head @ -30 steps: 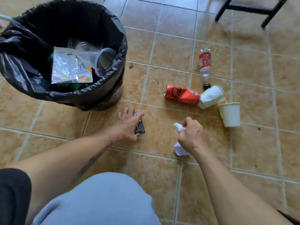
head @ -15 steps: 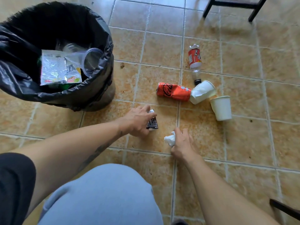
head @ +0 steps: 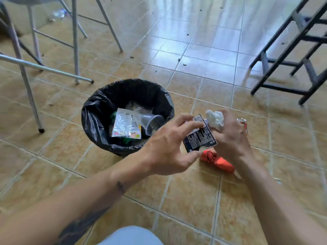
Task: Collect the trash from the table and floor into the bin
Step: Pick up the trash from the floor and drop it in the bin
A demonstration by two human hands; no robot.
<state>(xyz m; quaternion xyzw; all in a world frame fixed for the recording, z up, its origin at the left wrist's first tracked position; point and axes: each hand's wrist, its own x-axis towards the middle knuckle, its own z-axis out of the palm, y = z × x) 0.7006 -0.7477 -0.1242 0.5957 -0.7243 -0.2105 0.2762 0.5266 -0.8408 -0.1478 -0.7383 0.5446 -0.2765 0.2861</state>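
My left hand point(head: 169, 145) holds a black printed wrapper point(head: 200, 137) between thumb and fingers, raised above the floor just right of the bin. My right hand point(head: 231, 137) grips a crumpled white tissue point(head: 215, 118) and touches the wrapper's right edge. The round bin point(head: 99, 117) has a black bag liner and holds a silver packet point(head: 125, 123), a clear plastic cup point(head: 152, 123) and other trash. A red soda can point(head: 216, 160) lies on the tiles below my hands. A small red-labelled bottle point(head: 243, 123) is partly hidden behind my right hand.
Grey metal table legs point(head: 75, 41) stand at the back left, with a crossbar point(head: 44, 68) low over the floor. A black chair frame point(head: 290, 55) stands at the right. A clear bottle point(head: 59, 14) lies far back left. Small dark crumbs dot the tiles.
Both hands have lifted off the floor, the left with the wrapper, the right with the tissue, and come together beside the bin. The view has tilted up and the paper cups are out of sight.
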